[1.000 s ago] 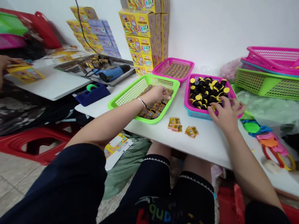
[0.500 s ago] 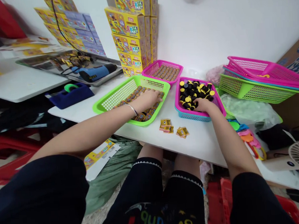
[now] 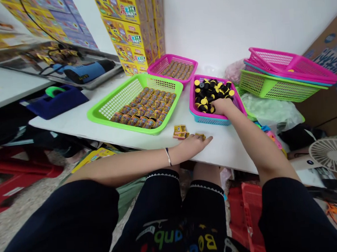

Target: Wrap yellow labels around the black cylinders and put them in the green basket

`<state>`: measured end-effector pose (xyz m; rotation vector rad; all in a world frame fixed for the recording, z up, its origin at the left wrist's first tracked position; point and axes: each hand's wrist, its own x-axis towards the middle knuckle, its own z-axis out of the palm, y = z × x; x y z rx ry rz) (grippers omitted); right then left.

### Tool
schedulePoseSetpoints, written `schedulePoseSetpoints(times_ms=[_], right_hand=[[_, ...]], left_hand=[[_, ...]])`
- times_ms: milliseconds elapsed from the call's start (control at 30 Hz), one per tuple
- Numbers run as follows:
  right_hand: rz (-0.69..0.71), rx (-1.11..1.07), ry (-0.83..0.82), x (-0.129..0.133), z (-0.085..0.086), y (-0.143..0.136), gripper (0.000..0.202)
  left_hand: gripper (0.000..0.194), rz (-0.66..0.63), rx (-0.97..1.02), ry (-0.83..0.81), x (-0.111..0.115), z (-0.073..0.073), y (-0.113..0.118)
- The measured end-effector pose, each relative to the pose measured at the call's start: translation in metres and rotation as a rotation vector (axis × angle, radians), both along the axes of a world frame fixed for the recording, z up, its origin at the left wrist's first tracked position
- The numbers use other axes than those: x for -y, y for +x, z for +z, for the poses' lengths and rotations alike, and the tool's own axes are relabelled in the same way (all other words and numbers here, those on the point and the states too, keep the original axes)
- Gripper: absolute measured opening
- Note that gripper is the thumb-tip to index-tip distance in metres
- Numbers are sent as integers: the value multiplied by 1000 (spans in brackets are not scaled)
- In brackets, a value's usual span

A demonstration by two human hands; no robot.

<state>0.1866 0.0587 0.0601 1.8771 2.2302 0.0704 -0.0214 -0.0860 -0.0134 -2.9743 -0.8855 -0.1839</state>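
Note:
My left hand [image 3: 190, 148] lies low over the front of the white table [image 3: 124, 140], index finger stretched out. Its fingers cover most of a small pile of yellow printed cards [image 3: 200, 135]. Just behind it is another pile of yellow cards [image 3: 180, 130]. My right hand [image 3: 223, 106] reaches into a pink basket [image 3: 193, 110] among small black cups with yellow ends [image 3: 212, 95]; its fingertips are partly hidden there, so their grip is unclear. To the left stands a green basket [image 3: 100, 113] with rows of small wrapped cylinders [image 3: 145, 108].
Behind stands a pink basket [image 3: 195, 66] of similar cylinders beside stacked yellow boxes [image 3: 132, 35]. A blue heat gun [image 3: 88, 71] lies on a metal tray at left, near a tape dispenser [image 3: 58, 101]. Nested baskets [image 3: 279, 84] and a white fan [image 3: 332, 155] are at right.
My left hand has left the green basket and come down toward me, onto the right-hand card pile. My right hand stays in the pink basket. The camera view has shifted.

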Motion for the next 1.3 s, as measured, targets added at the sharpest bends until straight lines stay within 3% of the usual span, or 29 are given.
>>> schedulePoseSetpoints(times_ms=[133, 267, 433, 600, 667, 833, 900, 1000, 1100, 1200, 1300], right_hand=[[-82, -229, 274, 17, 6, 13, 46], [-109, -669, 584, 40, -5, 21, 43], [-221, -805, 704, 74, -24, 15, 48], [-183, -820, 755, 93, -33, 9, 47], [-157, -819, 785, 92, -36, 10, 46], [-126, -827, 789, 89, -41, 12, 43], [-114, -847, 788, 89, -42, 11, 43], [-74, -924, 807, 90, -44, 10, 45], [-22, -1062, 835, 88, -46, 13, 52], [45, -1289, 821, 82, -47, 19, 56], [90, -1493, 744, 80, -47, 25, 57]], left_hand=[[63, -21, -158, -17, 9, 11, -2], [55, 36, -54, -151, 4, 17, -7], [32, 261, 182, -397, -19, 21, -9], [27, 178, 473, -608, -39, 37, -13], [26, 163, 524, -557, -42, 46, -14], [18, 100, 399, -197, -40, 60, -16], [19, 59, 484, -123, -41, 64, -14], [18, 34, 743, -109, -50, 70, -4], [28, 88, 929, -227, -62, 72, 12], [38, 184, 983, -294, -71, 65, 26], [49, 192, 953, -203, -76, 53, 28]])
